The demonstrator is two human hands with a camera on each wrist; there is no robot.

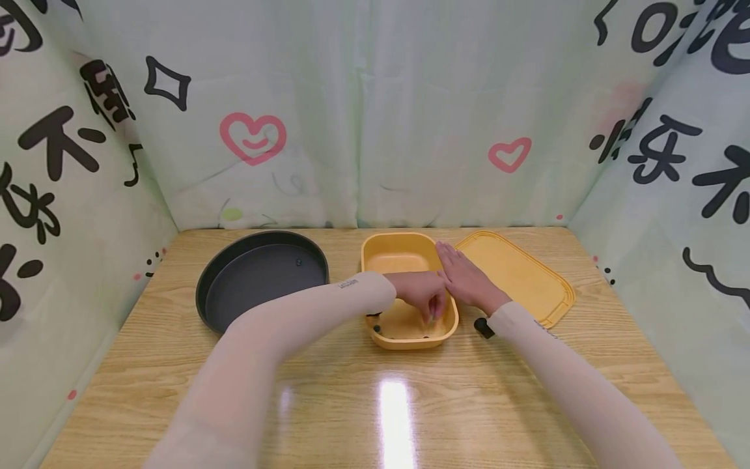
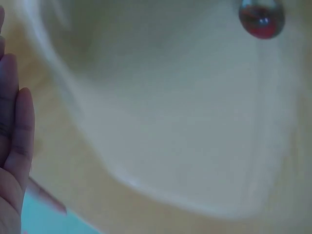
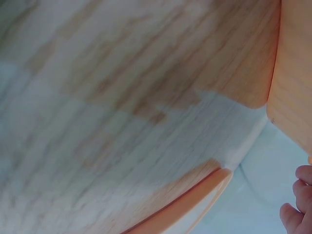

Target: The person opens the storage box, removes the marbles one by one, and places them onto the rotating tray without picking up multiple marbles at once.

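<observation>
In the head view my left hand (image 1: pixel 418 290) reaches down into a yellow rectangular tub (image 1: pixel 404 241), its thumb and fingers pinched together around a small glassy marble low in the tub. In the left wrist view a clear glass marble (image 2: pixel 262 22) with red inside appears at the top edge, sharp against the blurred tub. Other small marbles (image 1: pixel 377 328) lie on the tub floor. My right hand (image 1: pixel 469 277) lies with straight fingers along the tub's right wall, touching it from outside.
A round dark grey pan (image 1: pixel 258 280) stands left of the tub, with a small marble (image 1: pixel 299 262) in it. The flat yellow lid (image 1: pixel 515 270) lies on the wooden table (image 1: pixel 328 404) at the right. Printed white curtains (image 1: pixel 410 130) enclose the table's back and sides.
</observation>
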